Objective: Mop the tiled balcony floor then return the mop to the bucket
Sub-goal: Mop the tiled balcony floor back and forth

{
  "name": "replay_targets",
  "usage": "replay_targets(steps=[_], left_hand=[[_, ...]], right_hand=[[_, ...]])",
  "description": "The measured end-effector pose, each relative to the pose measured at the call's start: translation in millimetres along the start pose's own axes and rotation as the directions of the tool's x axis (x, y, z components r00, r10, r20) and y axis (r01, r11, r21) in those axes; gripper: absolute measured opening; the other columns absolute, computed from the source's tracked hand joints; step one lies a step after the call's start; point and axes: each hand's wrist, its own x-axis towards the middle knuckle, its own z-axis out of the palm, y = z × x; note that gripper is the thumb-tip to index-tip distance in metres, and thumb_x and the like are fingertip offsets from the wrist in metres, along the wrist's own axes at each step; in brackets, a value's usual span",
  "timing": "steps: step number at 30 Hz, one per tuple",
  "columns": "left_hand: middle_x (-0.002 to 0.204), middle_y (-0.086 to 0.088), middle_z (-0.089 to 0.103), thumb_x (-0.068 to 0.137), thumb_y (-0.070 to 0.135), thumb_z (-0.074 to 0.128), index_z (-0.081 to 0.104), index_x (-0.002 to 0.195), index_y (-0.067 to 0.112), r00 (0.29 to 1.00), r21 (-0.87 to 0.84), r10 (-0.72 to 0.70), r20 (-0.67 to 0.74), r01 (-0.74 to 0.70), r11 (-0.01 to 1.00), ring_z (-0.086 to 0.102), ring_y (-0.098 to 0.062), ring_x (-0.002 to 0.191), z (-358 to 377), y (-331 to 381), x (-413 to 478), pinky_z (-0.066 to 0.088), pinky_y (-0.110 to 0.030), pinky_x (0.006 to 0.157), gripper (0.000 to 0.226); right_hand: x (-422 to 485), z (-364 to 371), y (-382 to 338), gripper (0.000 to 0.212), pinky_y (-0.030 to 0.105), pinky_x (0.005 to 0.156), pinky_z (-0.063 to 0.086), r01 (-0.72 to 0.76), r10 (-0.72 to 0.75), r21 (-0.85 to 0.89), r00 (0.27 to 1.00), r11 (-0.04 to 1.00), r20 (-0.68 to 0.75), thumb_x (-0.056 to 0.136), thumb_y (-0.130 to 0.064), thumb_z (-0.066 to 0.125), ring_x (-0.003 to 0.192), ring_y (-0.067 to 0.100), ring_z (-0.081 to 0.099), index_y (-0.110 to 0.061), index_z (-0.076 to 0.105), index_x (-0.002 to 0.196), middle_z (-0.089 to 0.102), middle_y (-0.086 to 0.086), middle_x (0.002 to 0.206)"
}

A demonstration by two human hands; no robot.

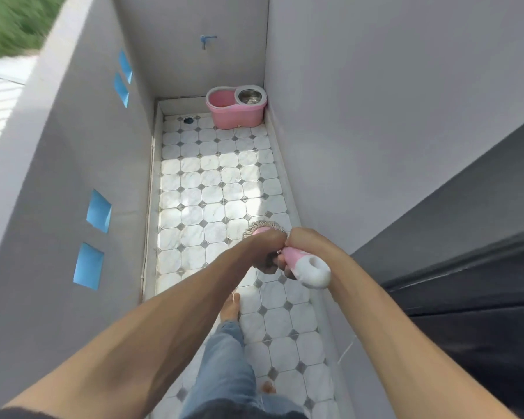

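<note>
I hold a mop upright over the white tiled floor [212, 189] with grey diamond insets. Its pink and white handle top [307, 267] points toward me. My right hand [303, 246] grips the pink part of the handle. My left hand [265, 252] grips the shaft just below it. The beige string mop head [265, 226] rests on the tiles near the right wall, mostly hidden behind my hands. The pink spin bucket [236, 111] with a steel basket stands in the far right corner.
The balcony is narrow, with a grey parapet wall [73, 176] on the left and a grey house wall [375, 131] on the right. A floor drain [188, 120] sits far left. A blue tap [205, 40] is on the end wall. My bare feet [230, 306] stand on the tiles.
</note>
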Motion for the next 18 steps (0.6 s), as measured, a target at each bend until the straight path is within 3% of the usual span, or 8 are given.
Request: replay_targets(steps=[4, 8, 10, 13, 18], left_hand=[[0.085, -0.013, 0.052, 0.095, 0.01, 0.039, 0.053, 0.088, 0.014, 0.998, -0.056, 0.064, -0.017, -0.065, 0.996, 0.05, -0.021, 0.066, 7.2, -1.0, 3.6, 0.034, -0.025, 0.057, 0.016], [0.065, -0.008, 0.05, 0.098, 0.013, 0.041, 0.051, 0.085, 0.011, 0.998, -0.077, 0.036, -0.046, -0.04, 0.996, 0.046, -0.018, 0.051, 2.8, 1.1, 25.0, 0.037, -0.019, 0.049, 0.016], [0.047, -0.004, 0.048, 0.098, 0.013, 0.041, 0.048, 0.074, 0.011, 0.995, -0.063, 0.041, -0.094, -0.047, 0.997, 0.045, -0.016, 0.034, -4.8, 8.4, 39.2, 0.039, -0.013, 0.042, 0.025], [0.036, -0.004, 0.042, 0.096, 0.008, 0.037, 0.045, 0.077, 0.009, 0.986, -0.016, 0.061, -0.157, -0.064, 0.998, 0.04, -0.014, 0.022, -22.3, 29.9, 69.4, 0.039, -0.011, 0.041, 0.02], [0.031, -0.007, 0.041, 0.088, 0.001, 0.034, 0.044, 0.07, 0.006, 0.982, 0.035, 0.082, -0.173, -0.077, 0.996, 0.039, -0.016, 0.02, -69.4, 108.8, 124.7, 0.033, -0.017, 0.045, 0.022]], right_hand=[[-3.9, -0.8, 4.1, 0.022, 0.028, 0.051, 0.04, 0.008, -0.011, -0.058, 0.999, 0.998, -0.041, 0.085, 0.001, 0.046, 0.051, 0.026, 0.053, -0.006, 0.06, 0.07, 0.058, 0.013, 0.042], [17.3, 2.0, 7.2, 0.02, 0.017, 0.037, 0.044, 0.009, -0.009, -0.003, 0.998, 1.0, -0.059, 0.096, -0.009, 0.045, 0.03, 0.017, 0.056, -0.003, 0.062, 0.105, 0.057, 0.004, 0.034], [37.6, 5.3, 4.0, 0.032, 0.02, 0.042, 0.045, 0.012, -0.012, 0.004, 0.997, 1.0, -0.073, 0.092, -0.01, 0.041, 0.034, 0.02, 0.057, -0.001, 0.065, 0.111, 0.057, 0.007, 0.036], [73.0, 6.9, -15.0, 0.035, 0.019, 0.041, 0.044, -0.005, 0.007, 0.032, 0.998, 0.999, -0.067, 0.087, -0.009, 0.043, 0.032, 0.02, 0.056, 0.002, 0.067, 0.11, 0.061, 0.012, 0.045], [142.9, -11.1, -91.4, 0.029, 0.018, 0.036, 0.045, -0.015, 0.018, 0.037, 0.997, 0.999, -0.079, 0.083, -0.006, 0.044, 0.027, 0.02, 0.056, 0.0, 0.069, 0.094, 0.062, 0.009, 0.039]])
